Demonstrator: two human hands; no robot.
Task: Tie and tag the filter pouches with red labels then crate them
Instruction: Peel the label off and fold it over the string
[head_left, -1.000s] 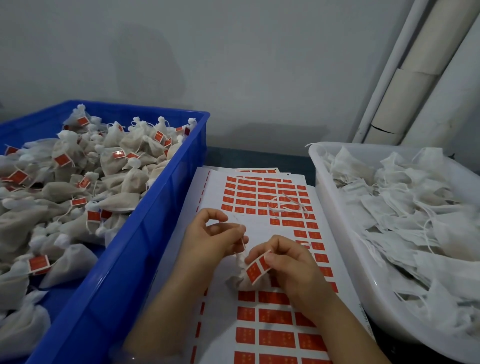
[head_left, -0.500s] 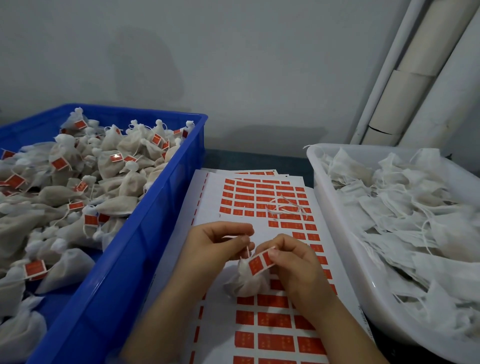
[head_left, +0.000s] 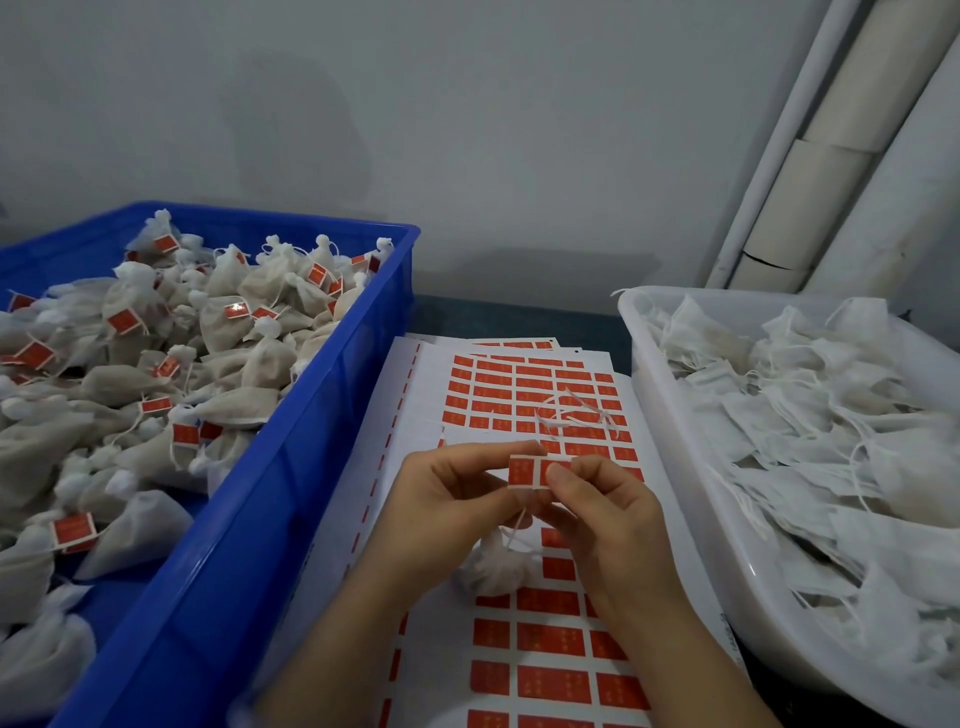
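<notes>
Left hand (head_left: 447, 501), right hand (head_left: 610, 514) — pinch label (head_left: 521, 472).

Sheets (head_left: 519, 395) between crate (head_left: 291, 467), tub (head_left: 675, 415)

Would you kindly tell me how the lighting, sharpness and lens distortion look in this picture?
Head view: dim, flat light; a faint shadow on the wall; print on the held label is too soft to read; the pipes lean, likely wide-lens distortion.
</notes>
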